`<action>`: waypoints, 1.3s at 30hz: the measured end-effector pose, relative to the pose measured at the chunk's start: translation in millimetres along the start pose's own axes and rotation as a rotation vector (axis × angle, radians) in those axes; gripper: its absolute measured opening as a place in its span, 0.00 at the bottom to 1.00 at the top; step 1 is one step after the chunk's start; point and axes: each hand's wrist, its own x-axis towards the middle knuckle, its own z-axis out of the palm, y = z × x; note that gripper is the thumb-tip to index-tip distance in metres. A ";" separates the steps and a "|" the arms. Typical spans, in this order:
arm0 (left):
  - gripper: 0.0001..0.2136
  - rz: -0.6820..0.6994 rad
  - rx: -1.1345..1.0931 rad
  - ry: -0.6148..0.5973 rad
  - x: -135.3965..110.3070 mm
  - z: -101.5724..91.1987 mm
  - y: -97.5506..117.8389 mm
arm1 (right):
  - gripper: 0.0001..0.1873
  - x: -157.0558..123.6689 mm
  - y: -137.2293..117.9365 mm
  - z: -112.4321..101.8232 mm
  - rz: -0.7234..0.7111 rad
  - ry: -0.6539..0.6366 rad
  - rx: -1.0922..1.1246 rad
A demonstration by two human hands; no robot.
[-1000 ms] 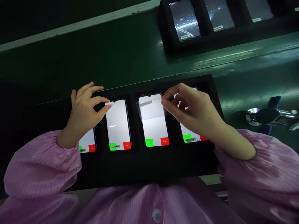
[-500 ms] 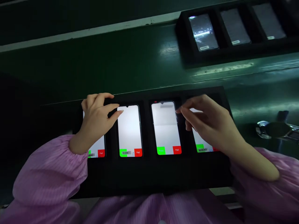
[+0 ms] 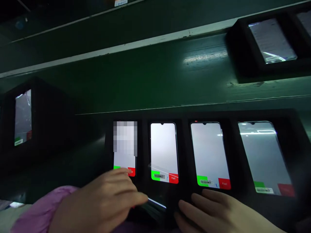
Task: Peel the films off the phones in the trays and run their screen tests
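Observation:
A black tray (image 3: 184, 118) holds a row of lit phones, each white with a green and a red button at the bottom. From the left they are the first phone (image 3: 124, 161), the second phone (image 3: 164, 150), the third phone (image 3: 209, 153) and the fourth phone (image 3: 263, 155). My left hand (image 3: 107, 202) lies over the tray's near edge below the first phone, fingers pressed together and pointing right. My right hand (image 3: 216, 210) grips the near edge below the third phone, fingers closed along it. A thin bright line (image 3: 156, 203) shows between the hands.
The tray sits on a dark green belt (image 3: 150, 81) with a white rail (image 3: 121, 48) behind it. Another black tray with a phone (image 3: 272, 40) stands at the far right. A further tray with a lit phone (image 3: 23, 118) stands at the left.
Both hands have dropped from the phones' top ends to the tray's near edge. The tray now looks larger and further right in view, and a tray has appeared at the left.

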 end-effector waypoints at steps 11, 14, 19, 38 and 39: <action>0.12 -0.109 0.259 0.342 18.7 -32.0 -84.1 | 0.15 27.0 22.0 -6.7 -0.045 -0.008 -0.090; 0.09 -0.367 0.575 0.475 21.5 -30.7 -101.9 | 0.13 43.5 44.9 -6.9 0.031 0.000 -0.004; 0.11 -0.455 0.577 0.478 23.2 -28.1 -119.2 | 0.08 68.8 84.7 -7.3 0.517 0.055 -0.100; 0.02 -0.344 0.390 0.653 35.5 -28.0 -132.5 | 0.12 68.1 69.1 -6.1 0.371 0.010 0.165; 0.03 -0.331 0.352 0.641 31.2 -26.3 -122.8 | 0.11 64.0 63.6 -5.5 0.317 -0.072 0.244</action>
